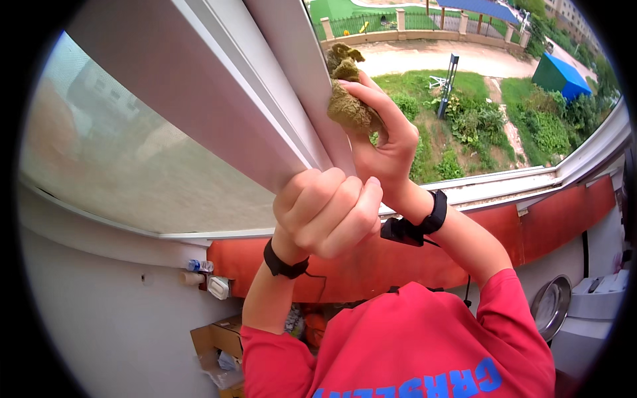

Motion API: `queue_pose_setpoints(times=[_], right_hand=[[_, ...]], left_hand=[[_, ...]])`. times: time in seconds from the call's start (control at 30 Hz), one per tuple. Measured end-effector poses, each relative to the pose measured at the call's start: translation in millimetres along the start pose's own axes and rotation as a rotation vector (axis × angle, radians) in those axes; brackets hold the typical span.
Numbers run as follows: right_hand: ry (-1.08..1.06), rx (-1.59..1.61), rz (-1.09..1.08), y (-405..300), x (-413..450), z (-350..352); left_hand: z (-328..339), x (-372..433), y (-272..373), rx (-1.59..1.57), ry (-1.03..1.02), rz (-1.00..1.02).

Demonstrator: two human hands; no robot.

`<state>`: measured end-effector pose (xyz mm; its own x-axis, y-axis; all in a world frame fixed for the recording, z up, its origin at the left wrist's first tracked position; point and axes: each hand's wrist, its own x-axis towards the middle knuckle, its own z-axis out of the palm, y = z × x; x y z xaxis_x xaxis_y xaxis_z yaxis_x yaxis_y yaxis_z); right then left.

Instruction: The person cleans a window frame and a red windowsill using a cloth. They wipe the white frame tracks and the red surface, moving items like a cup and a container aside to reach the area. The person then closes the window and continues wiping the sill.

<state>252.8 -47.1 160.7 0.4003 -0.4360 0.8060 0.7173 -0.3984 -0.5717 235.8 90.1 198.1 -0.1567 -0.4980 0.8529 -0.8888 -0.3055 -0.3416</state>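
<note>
My right hand (390, 134) presses a folded olive-green cloth (351, 107) against the outer side of a white window sash (293, 74). Its thumb and fingers pinch the cloth, which bunches up above them. Lower and to the left, my left hand (326, 211) is curled in a fist around the edge of the same sash; its fingertips are partly hidden. Frosted-looking glass or screen (149, 164) fills the panel left of the sash. Right of it, the window opening gives onto a yard.
A white window track (492, 191) runs along the bottom of the opening, above a reddish-brown board (423, 253). Small containers (219, 287) stand at the board's left end. Below are a cardboard box (214, 338) and, at right, a metal basin (551, 307). Outside stands a lamp post (448, 87).
</note>
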Motion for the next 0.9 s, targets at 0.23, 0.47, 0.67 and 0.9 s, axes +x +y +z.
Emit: queue_pose_setpoints(times=[0.23, 0.47, 0.67, 0.9], right_hand=[[-0.038, -0.26, -0.232, 26, -48, -24], [-0.348, -0.359, -0.254, 39, -71, -73], [-0.03, -0.197, -0.529, -13, 30, -5], [-0.121, -0.25, -0.504, 24, -15, -18]], left_hand=[[-1, 0, 0, -0.025, 0.023, -0.009], [-6, 0, 1, -0.053, 0.017, 0.007], [-18, -9, -3, -0.159, 0.051, -0.016], [-59, 2, -39, 0.15, 0.011, -0.096]])
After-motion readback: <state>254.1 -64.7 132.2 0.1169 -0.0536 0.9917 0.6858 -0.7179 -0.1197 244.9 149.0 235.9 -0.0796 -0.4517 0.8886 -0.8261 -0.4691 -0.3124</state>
